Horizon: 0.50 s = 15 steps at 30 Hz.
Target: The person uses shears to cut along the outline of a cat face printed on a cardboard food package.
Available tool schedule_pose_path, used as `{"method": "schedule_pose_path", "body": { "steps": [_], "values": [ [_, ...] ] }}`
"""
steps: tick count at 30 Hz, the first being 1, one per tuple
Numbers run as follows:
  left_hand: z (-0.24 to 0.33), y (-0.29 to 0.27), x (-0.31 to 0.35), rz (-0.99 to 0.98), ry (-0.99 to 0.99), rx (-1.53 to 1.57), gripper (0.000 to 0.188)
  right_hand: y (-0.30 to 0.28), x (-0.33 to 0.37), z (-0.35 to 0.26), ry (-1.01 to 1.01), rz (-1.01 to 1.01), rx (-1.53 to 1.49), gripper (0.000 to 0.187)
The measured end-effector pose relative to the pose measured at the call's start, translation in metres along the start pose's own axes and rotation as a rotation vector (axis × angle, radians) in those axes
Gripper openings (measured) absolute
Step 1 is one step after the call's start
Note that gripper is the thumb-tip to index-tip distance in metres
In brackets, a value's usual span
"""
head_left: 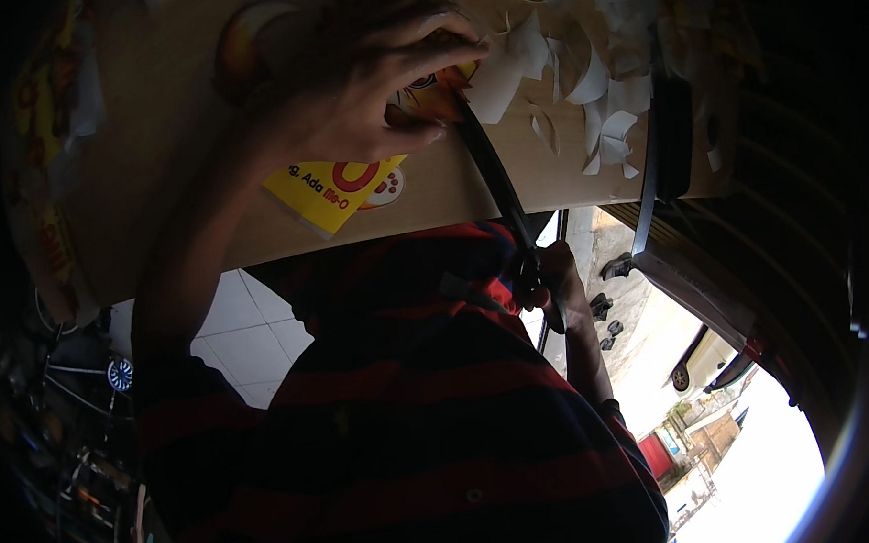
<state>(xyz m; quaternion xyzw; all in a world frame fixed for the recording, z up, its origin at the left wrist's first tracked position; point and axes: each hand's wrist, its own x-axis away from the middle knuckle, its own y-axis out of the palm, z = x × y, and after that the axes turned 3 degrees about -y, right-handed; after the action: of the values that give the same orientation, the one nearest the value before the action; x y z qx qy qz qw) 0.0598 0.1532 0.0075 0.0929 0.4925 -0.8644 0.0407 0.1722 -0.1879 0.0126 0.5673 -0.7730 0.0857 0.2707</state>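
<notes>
My left hand (380, 91) is over the table, its thumb and fingers closed around a printed orange-and-brown cut-out (428, 95). Part of that piece is hidden behind the fingers. In my right hand (551, 272), just below the table edge, are long dark scissors (493, 174). Their blade reaches up over the edge and its tip meets the cut-out by my left fingers. Beneath my left wrist a yellow printed piece (322, 204) juts over the table edge, with a pale paw-print cut-out (389, 189) beside it.
Many curled white paper scraps (590, 75) cover the right of the wooden table (432, 190). A round orange cut-out (247, 48) lies at the far left. Yellow printed sheets (47, 141) line the left side. A black object (674, 139) rests at the right edge.
</notes>
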Motion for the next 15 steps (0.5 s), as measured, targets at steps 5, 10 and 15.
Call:
{"method": "schedule_pose_path", "body": {
  "steps": [5,10,15],
  "values": [
    [0.002,-0.001,-0.001,-0.009,-0.021,0.024,0.073,0.007,-0.004,0.006,-0.026,-0.010,-0.044,0.061],
    [0.001,0.000,0.000,0.005,-0.019,0.015,0.074,0.026,-0.001,0.008,-0.056,0.077,0.051,0.073],
    [0.005,0.000,0.000,0.030,-0.013,-0.050,0.077,0.032,-0.004,0.016,-0.074,0.050,0.037,0.074]
  ]
}}
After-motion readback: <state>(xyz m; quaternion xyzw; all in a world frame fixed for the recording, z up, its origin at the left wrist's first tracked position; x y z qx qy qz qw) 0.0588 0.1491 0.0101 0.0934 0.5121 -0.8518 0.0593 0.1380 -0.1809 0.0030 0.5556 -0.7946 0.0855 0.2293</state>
